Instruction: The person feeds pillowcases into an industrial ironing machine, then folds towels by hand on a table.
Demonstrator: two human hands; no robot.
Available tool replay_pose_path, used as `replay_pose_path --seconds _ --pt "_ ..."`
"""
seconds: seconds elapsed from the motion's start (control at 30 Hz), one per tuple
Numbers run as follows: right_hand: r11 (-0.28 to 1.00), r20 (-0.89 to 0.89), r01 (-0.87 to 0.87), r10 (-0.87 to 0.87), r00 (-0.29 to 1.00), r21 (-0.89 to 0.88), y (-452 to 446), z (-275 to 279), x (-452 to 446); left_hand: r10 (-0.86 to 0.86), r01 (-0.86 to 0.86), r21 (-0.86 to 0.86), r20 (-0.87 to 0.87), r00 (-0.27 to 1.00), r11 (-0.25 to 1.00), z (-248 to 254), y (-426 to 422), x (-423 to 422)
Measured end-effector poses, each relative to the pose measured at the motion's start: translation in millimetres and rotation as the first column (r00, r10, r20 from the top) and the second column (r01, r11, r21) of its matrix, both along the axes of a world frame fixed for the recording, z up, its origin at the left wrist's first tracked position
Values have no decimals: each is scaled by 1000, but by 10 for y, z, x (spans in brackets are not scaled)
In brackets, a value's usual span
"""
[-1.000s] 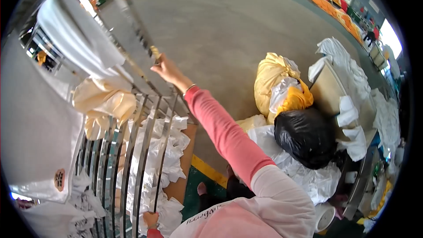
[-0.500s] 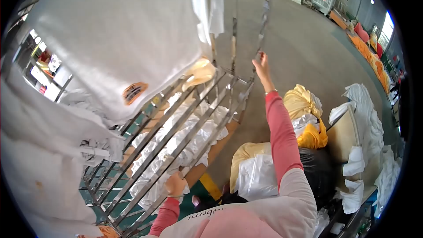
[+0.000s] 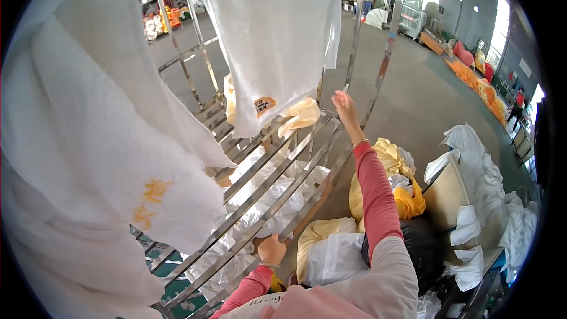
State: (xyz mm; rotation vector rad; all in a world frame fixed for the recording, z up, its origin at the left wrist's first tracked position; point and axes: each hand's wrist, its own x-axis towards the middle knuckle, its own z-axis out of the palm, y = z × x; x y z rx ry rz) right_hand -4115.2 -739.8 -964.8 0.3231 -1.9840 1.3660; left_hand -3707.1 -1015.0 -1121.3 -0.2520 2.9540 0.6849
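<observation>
A metal rack (image 3: 282, 184) with a slatted shelf stands before me. My left hand (image 3: 272, 250) is closed around its near edge rail. My right hand (image 3: 345, 109) is raised at the rack's far right corner, its fingers apart with nothing in them; whether it touches the post behind it I cannot tell. From the rack hangs a white cloth (image 3: 271, 41) with an orange printed mark. Closer on the left drapes another white cloth (image 3: 112, 159) with yellow lettering. Below the slats lie crumpled white linens (image 3: 260, 195).
Right of the rack sit a yellow bundle (image 3: 407, 201), a white bag (image 3: 336, 258) and a black bag (image 3: 422, 248). A beige bin (image 3: 444, 195) has white linens over its side. Orange cloth (image 3: 478, 91) lies along the far right wall, where a person (image 3: 518, 106) stands.
My view has turned, and the rack and hanging cloths appear shifted in it. My right hand sits lower in view, off the post it was beside. My left hand stays on the rail.
</observation>
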Motion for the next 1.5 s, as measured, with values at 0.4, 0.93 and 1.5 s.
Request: replay_pose_path --seconds 0.4,0.93,1.5 --pt "957 -552 -51 -121 825 -285 -788 2079 1396 -179 183 168 -36 983 969 -57 854 -496" --pt "514 -247 -648 644 724 -562 -595 3690 2581 -482 476 79 73 873 876 397 191 21" --pt "810 10 -579 583 813 -91 -501 4717 3306 -246 -57 -239 -941 -231 969 5631 463 -267"
